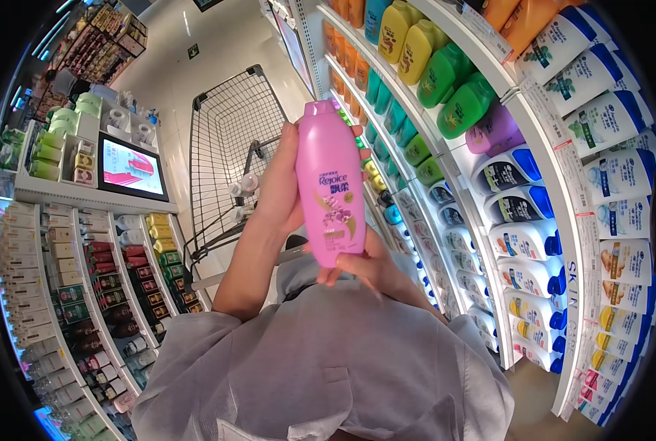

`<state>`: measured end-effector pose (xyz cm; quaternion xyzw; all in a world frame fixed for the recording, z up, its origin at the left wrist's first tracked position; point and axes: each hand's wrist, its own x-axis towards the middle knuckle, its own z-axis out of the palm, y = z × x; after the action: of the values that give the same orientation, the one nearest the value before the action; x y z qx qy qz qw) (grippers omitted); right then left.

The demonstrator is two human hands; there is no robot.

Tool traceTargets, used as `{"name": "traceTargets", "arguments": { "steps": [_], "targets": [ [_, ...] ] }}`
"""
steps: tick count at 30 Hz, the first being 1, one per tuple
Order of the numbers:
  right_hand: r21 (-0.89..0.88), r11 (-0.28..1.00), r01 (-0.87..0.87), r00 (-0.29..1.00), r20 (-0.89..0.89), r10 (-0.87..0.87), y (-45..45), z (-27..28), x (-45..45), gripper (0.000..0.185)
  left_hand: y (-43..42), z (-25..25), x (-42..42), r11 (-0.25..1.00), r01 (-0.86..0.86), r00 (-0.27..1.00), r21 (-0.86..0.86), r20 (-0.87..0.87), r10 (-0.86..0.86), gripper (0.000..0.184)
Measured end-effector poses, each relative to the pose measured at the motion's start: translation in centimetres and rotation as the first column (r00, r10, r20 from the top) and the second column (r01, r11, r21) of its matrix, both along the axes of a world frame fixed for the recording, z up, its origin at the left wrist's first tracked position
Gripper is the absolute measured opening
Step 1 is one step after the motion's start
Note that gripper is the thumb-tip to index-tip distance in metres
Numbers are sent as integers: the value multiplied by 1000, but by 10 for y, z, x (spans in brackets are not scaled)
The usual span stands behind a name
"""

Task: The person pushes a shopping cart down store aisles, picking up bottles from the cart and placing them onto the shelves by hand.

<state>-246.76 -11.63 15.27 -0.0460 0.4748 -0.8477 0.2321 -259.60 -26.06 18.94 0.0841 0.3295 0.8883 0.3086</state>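
A pink Rejoice shampoo bottle (332, 165) is held up in front of my chest, cap at the top and printed label facing me. My left hand (289, 180) grips its upper left side; the fingers pass behind and the tips show at the right edge. Lower down, my right hand (364, 266) holds the base, its thumb on the front and the other fingers partly hidden underneath.
A wire shopping cart (228, 110) stands ahead, beyond my left arm. Shelves of colourful bottles (445, 77) and white bottles (522, 239) curve along the right. On the left are a display screen (131, 167) and shelves of boxed goods (70, 294).
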Motion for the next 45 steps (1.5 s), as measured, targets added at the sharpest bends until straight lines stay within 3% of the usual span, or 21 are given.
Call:
{"name": "traceTargets", "arguments": {
  "steps": [3, 12, 18, 21, 24, 26, 28, 29, 31, 33, 35, 36, 39, 41, 42, 43, 45],
  "targets": [
    [-5, 1000, -1, 1000, -8, 1, 0, -2, 1, 52, 0, 4, 1, 997, -14, 999, -80, 30, 16, 74],
    [38, 993, 114, 984, -141, -108, -1, 2, 1, 52, -5, -5, 16, 994, 107, 992, -6, 73, -106, 71],
    [-27, 996, 83, 996, -35, -84, 0, 1, -4, 57, -6, -10, 18, 994, 100, 993, 39, 64, -102, 71],
    [-29, 986, 164, 984, -62, -165, -2, -5, -3, 56, -10, -16, 18, 974, 96, 988, -203, -99, -118, 62],
    [316, 844, 434, 895, -258, -363, 1, -7, 2, 47, -12, -25, 30, 907, 107, 967, -408, -168, -189, 49],
    [770, 577, 272, 946, -324, -13, 27, -5, -1, 37, -10, -34, 37, 886, 68, 976, -459, -154, -155, 45],
    [881, 349, 319, 934, -355, 43, 48, -12, 3, 22, -13, -48, 39, 875, 52, 978, -481, -152, -142, 43],
    [529, 664, 529, 847, -376, -376, 50, -24, 9, 24, -14, -52, 40, 870, 103, 962, -483, -174, -211, 43],
    [259, 817, 515, 857, -130, -499, 58, 10, 7, 38, -17, -56, 45, 849, 202, 917, -487, -211, -340, 42],
    [310, 823, 477, 878, -220, -426, 64, 5, 11, 50, -6, -57, 50, 801, 279, 849, -530, -253, -463, 45],
    [447, 748, 491, 865, -354, -356, 64, 0, 11, 55, 4, -57, 59, 769, 346, 807, -537, -248, -536, 46],
    [555, 700, 450, 893, -294, -341, 67, 9, 12, 52, 7, -63, 60, 753, 394, 809, -527, -191, -556, 48],
    [429, 586, 688, 726, -415, -549, 83, 3, 14, 49, 5, -63, 68, 634, 386, 813, -670, -79, -578, 49],
    [571, 404, 715, 661, -365, -655, 113, 13, 18, 46, -10, -98, 70, 628, 315, 827, -712, -119, -550, 49],
    [547, 310, 777, 586, -451, -673, 120, 22, 17, 44, -21, -119, 70, 621, 280, 831, -732, -139, -538, 49],
    [535, 227, 814, 535, -539, -650, 124, 31, 14, 44, -33, -134, 71, 588, -13, 791, -809, -368, -489, 53],
    [514, 61, 856, 459, -699, -548, 129, 47, 9, 43, -60, -155, 77, 453, -578, 509, -679, -734, -450, 62]
  ]
}}
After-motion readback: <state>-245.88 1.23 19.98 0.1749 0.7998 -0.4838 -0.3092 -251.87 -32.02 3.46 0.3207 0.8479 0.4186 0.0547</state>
